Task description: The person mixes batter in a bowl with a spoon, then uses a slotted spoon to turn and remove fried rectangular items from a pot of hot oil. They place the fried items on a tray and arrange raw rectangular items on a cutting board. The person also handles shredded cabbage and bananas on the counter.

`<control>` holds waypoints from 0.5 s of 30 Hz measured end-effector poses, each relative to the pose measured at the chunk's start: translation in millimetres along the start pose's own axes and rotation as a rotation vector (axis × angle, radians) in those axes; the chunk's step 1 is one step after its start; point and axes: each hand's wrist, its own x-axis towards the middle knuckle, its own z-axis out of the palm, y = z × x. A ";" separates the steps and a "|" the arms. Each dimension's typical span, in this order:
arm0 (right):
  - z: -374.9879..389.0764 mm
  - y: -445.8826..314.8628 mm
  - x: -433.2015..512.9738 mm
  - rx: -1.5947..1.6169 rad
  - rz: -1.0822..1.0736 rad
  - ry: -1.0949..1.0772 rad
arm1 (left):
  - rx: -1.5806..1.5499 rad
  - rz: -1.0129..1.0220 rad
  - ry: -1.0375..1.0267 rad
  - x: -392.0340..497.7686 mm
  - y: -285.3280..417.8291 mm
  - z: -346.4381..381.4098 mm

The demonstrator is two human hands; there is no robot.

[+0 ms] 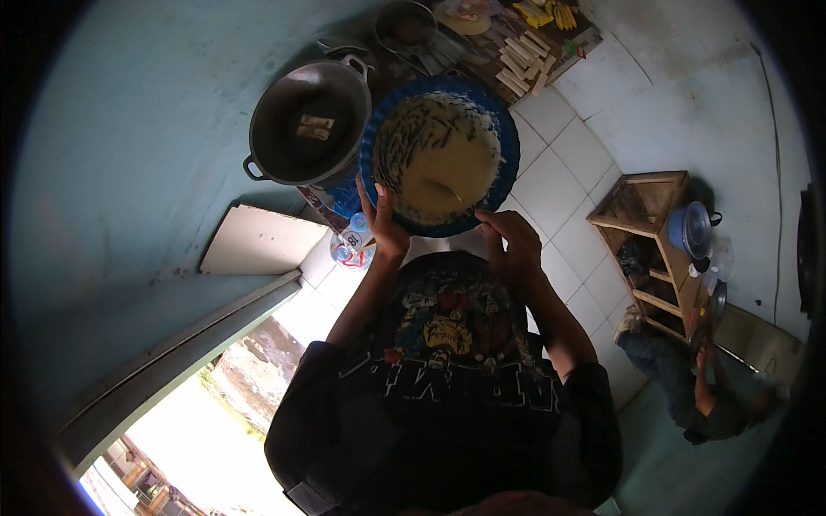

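Observation:
A blue plastic basin with pale batter in it is held in front of me, batter smeared up its inner wall. My left hand grips its lower left rim, thumb over the edge. At the lower right rim, my right hand has its fingertips on the edge, the fingers curled. A curved shape, perhaps a ladle, shows in the batter. Left of the basin stands a large dark wok with two handles; pale rectangular pieces lie inside it.
Pale sticks lie behind on a table, near bananas and a glass-like lid. Plastic bottles stand below the wok. At right are a wooden shelf and another person. A doorway opens at lower left.

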 end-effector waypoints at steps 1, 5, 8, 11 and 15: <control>-1.0 -0.7 -1.8 0.022 -0.026 0.003 | 0.015 0.012 -0.004 0.0 -0.8 -0.7; -1.4 -3.8 -5.3 0.110 0.049 -0.024 | 0.072 0.035 0.006 0.7 -3.6 -4.6; 1.5 -3.3 -0.7 0.092 0.145 0.059 | 0.014 -0.022 0.090 1.0 -4.9 -6.1; 4.5 0.7 9.2 0.053 0.096 0.271 | 0.044 0.031 0.040 0.4 -6.1 -6.9; 7.4 -4.2 13.6 0.134 0.257 0.156 | 0.111 0.005 0.078 -0.5 -7.6 -7.1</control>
